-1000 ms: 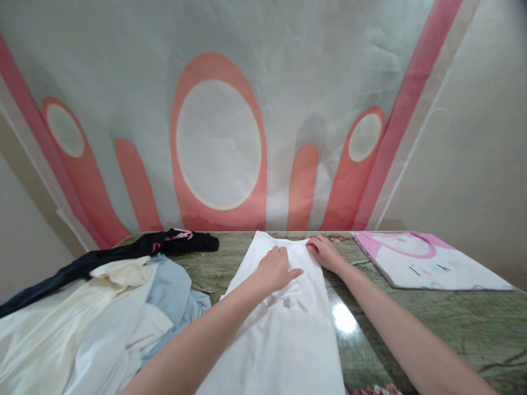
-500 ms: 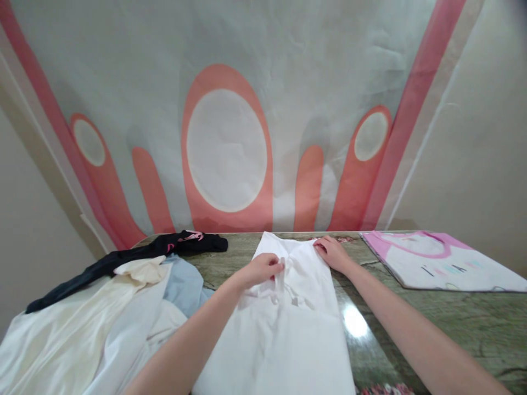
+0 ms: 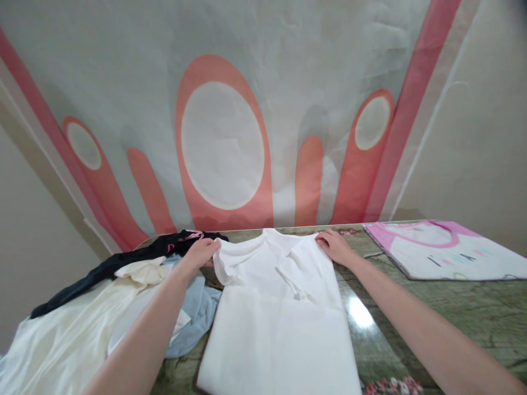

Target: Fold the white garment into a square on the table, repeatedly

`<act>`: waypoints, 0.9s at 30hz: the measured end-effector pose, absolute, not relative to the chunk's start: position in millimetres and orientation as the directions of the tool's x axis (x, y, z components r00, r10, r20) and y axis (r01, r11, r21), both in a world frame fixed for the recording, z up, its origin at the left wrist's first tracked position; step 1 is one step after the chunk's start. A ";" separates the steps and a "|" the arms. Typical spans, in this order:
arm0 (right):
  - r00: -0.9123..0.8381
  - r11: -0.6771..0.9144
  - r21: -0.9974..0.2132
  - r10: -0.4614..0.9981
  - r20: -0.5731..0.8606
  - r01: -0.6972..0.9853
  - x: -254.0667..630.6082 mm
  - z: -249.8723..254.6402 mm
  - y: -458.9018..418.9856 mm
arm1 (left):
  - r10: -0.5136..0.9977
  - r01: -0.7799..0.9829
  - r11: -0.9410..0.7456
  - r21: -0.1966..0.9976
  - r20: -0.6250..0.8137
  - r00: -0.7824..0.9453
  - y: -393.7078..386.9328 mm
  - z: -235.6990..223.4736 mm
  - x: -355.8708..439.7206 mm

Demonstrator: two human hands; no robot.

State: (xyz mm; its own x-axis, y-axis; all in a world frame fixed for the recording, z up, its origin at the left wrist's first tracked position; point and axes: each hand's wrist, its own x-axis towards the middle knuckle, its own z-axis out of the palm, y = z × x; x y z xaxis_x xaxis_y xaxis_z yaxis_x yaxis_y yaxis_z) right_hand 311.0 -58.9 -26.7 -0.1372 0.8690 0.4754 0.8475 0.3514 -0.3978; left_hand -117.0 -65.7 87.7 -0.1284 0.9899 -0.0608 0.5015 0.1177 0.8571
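Observation:
A white short-sleeved shirt [image 3: 275,323] lies spread on the table in front of me, its neckline towards the wall. My left hand [image 3: 202,253] pinches the edge of the shirt's left sleeve and holds it out to the side, over the blue and black clothes. At the shirt's upper right shoulder, my right hand [image 3: 332,246] has its fingers closed on the fabric. The right sleeve lies folded inward across the chest, its cuff crumpled near the middle.
To the left is a pile of clothes: a cream garment [image 3: 69,334], a light blue one [image 3: 196,312] and a black one [image 3: 123,262]. A folded white shirt with pink sleeves [image 3: 461,255] lies right on the wood-patterned table [image 3: 453,323]. Behind stands a patterned wall covering [image 3: 280,99].
My left hand has moved left from the shirt's middle, drawing the left sleeve outward, and the shirt's left side is now opened out. My right hand stays at the right shoulder.

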 end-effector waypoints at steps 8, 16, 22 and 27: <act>-0.090 0.365 -0.509 0.869 0.487 0.779 313.4 -24.8 -57.2 | 0.967 0.929 -0.193 0.316 0.221 0.126 -81.7 91.1 -70.1; 0.031 0.335 -0.591 0.853 0.521 0.734 324.0 -30.6 -52.6 | 0.943 0.848 -0.314 0.427 0.034 0.332 -92.2 49.9 53.8; -0.050 0.364 -0.584 0.874 0.483 0.725 325.3 -35.3 -47.8 | 0.926 0.755 -0.262 0.601 -0.062 0.371 -94.8 49.7 55.2; -0.062 0.346 -0.580 0.890 0.452 0.738 324.7 -36.2 -47.8 | 0.892 0.578 -0.210 0.789 -0.087 0.444 -96.8 62.9 49.8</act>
